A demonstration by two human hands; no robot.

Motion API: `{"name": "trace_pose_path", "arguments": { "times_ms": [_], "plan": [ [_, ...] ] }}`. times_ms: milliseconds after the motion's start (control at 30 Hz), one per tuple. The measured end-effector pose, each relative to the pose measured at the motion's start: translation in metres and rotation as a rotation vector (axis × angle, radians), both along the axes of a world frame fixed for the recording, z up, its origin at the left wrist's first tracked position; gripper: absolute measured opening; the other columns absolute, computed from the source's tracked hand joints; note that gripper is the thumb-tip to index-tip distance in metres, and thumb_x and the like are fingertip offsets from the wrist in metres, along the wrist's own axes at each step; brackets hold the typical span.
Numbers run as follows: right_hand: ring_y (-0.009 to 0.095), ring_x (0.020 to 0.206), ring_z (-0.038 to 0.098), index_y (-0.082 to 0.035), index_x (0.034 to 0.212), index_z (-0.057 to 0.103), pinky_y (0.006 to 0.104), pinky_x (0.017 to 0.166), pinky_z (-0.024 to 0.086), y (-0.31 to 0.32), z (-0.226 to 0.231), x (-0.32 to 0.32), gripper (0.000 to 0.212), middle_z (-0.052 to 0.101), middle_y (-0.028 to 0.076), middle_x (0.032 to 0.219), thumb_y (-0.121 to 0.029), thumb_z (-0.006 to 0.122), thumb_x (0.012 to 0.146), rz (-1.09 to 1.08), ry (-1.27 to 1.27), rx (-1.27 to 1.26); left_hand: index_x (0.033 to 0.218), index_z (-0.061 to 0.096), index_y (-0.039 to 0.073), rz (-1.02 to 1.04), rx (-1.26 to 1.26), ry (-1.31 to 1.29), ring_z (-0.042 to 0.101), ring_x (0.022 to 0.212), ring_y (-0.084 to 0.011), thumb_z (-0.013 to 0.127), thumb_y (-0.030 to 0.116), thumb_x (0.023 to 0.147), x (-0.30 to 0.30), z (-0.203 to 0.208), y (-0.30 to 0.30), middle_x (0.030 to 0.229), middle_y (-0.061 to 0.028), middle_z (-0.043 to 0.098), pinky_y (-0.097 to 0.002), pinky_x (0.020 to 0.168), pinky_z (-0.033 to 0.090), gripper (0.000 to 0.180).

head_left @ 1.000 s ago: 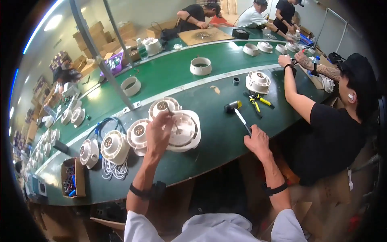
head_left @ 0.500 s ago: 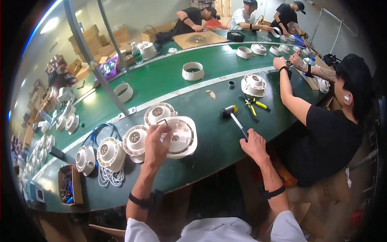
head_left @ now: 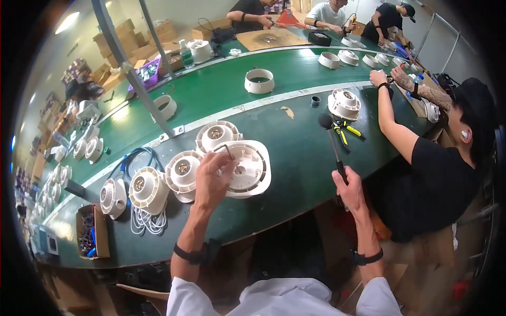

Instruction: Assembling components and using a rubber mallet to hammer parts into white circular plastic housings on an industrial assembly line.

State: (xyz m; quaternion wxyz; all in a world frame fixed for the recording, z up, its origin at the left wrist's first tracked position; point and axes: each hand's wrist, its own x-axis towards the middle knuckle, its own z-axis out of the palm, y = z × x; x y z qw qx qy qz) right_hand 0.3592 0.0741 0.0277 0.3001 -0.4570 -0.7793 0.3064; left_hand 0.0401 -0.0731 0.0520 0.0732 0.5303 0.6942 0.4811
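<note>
My left hand (head_left: 212, 179) rests on a white round plastic housing (head_left: 247, 169) on the green bench and pinches a small dark bent key (head_left: 225, 149) above it. My right hand (head_left: 349, 190) is closed around the handle of a black mallet (head_left: 331, 138), its head lifted over the bench to the right of the housing. Several similar white housings (head_left: 181, 173) stand in a row left of the one I touch, and another (head_left: 217, 135) stands just behind it.
A person in black sits close on my right, arms on the bench by a white housing (head_left: 343, 103) and yellow-handled pliers (head_left: 345, 129). White rings (head_left: 259, 81) lie on the far belt. A small box of parts (head_left: 90, 231) and coiled white cable (head_left: 147, 221) are at left.
My right hand has taken hold of the mallet, which lay on the bench before, and lifted it. My left hand stays on the housing with the key.
</note>
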Motion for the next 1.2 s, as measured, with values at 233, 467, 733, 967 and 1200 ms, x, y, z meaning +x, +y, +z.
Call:
{"name": "trace_pose_path", "arguments": {
  "times_ms": [233,467,733,967,1200],
  "plan": [
    [0.005,0.035,0.040,-0.003,0.080,0.053,0.0214,0.032,0.032,-0.050,0.084,-0.044,0.027,0.044,-0.002,0.051,-0.025,0.059,0.094,0.302,0.447,-0.720,0.096,0.069,0.001,0.029,0.031,0.076,0.067,0.081,-0.0206,0.067,0.006,0.083,0.003,0.000,-0.004,0.091,-0.0114,0.065,-0.0304,0.072,0.051,0.014],
    [0.006,0.038,0.037,-0.005,0.072,0.048,0.0215,0.035,0.030,-0.066,0.099,-0.073,0.041,0.042,-0.003,0.052,-0.035,0.048,0.100,0.739,0.502,-0.875,0.098,0.070,0.003,0.047,0.054,0.104,0.063,0.083,-0.0248,0.067,0.008,0.082,0.006,-0.002,-0.001,0.089,-0.0130,0.068,-0.0348,0.076,0.050,0.017],
    [0.006,0.030,0.028,-0.011,0.077,0.040,0.0222,0.029,0.027,-0.060,0.106,-0.105,0.038,0.030,-0.005,0.049,-0.038,0.032,0.103,0.782,0.634,-1.460,0.098,0.069,0.009,0.037,0.139,0.020,0.060,0.080,-0.0310,0.066,0.007,0.080,0.011,-0.001,-0.001,0.079,-0.0148,0.064,-0.0408,0.072,0.048,0.018],
    [0.006,0.031,0.029,-0.009,0.073,0.039,0.0217,0.029,0.025,-0.079,0.139,-0.107,0.042,0.032,-0.003,0.048,-0.039,0.033,0.103,0.758,0.534,-1.101,0.096,0.071,0.006,0.030,0.144,0.033,0.061,0.080,-0.0318,0.066,0.007,0.080,0.007,-0.001,-0.007,0.080,-0.0162,0.065,-0.0410,0.072,0.049,0.016],
    [0.007,0.033,0.032,-0.009,0.071,0.039,0.0219,0.031,0.027,-0.086,0.152,-0.106,0.042,0.033,-0.003,0.049,-0.037,0.037,0.102,0.742,0.395,-1.017,0.095,0.071,0.007,-0.009,0.190,0.024,0.062,0.081,-0.0320,0.066,0.006,0.079,0.008,-0.001,-0.002,0.080,-0.0167,0.064,-0.0412,0.072,0.049,0.017]
  ]
}}
